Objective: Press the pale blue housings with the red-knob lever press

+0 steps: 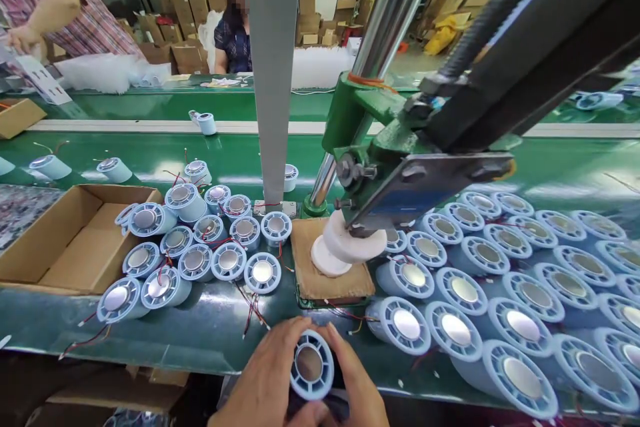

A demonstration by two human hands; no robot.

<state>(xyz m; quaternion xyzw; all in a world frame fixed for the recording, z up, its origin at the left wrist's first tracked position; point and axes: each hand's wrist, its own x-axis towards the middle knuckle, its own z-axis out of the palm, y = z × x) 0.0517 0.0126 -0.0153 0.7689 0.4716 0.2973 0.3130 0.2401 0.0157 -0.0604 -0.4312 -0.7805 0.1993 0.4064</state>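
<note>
My left hand and my right hand are both closed around a light-blue plastic cylinder at the front edge of the bench. Its spoked end, with a silver metal disc in the middle, faces up toward me. Just beyond my hands is a hand press with a white round head above a brown pad. A white round piece sits between head and pad. Similar cylinders with thin red and black wires stand to the left of the press.
Many more cylinders stand in rows on the right. At the left lies an open cardboard box. A grey post rises behind the bench. Across the green conveyor are two people, one holding a white sheet.
</note>
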